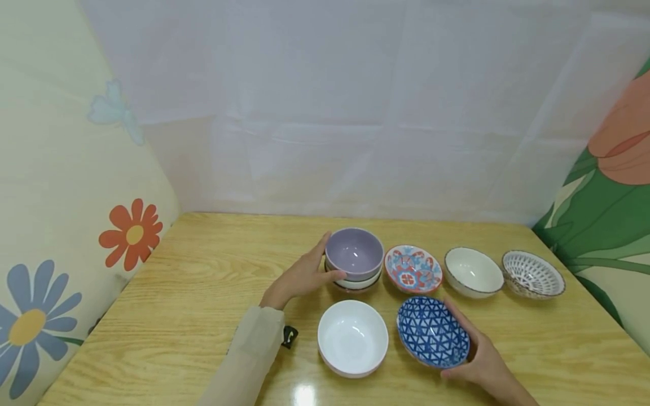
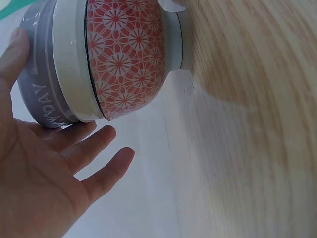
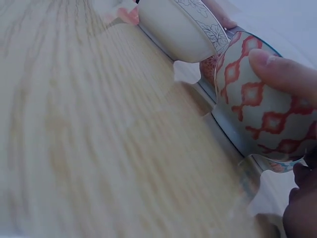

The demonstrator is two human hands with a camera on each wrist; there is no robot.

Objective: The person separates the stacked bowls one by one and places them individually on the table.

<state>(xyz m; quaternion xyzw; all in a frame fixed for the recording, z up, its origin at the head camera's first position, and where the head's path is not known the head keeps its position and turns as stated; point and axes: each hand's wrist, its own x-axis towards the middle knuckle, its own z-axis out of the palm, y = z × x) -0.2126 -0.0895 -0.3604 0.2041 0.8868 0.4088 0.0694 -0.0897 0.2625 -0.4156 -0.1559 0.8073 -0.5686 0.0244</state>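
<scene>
My left hand (image 1: 304, 273) holds a purple bowl (image 1: 354, 254) from the left, thumb at its near side and a finger at its far side. That bowl tops a stack, with a white bowl (image 2: 72, 59) under it and a red flower-patterned bowl (image 2: 126, 54) at the bottom. Three fingers (image 2: 106, 173) of this hand stretch loosely beside the stack. On the right, my right hand (image 1: 479, 361) grips a blue-and-white patterned bowl (image 1: 433, 331) by its right side. The thumb (image 3: 277, 72) presses the bowl's outer wall, white with red diamond shapes.
A white bowl (image 1: 352, 338) stands in front of the stack, left of the blue one. Along the back right sit a red-and-blue flowered bowl (image 1: 413, 269), a cream bowl with a dark rim (image 1: 473, 272) and a brown-and-white patterned bowl (image 1: 533, 274). White cloth (image 1: 355, 113) hangs behind the table.
</scene>
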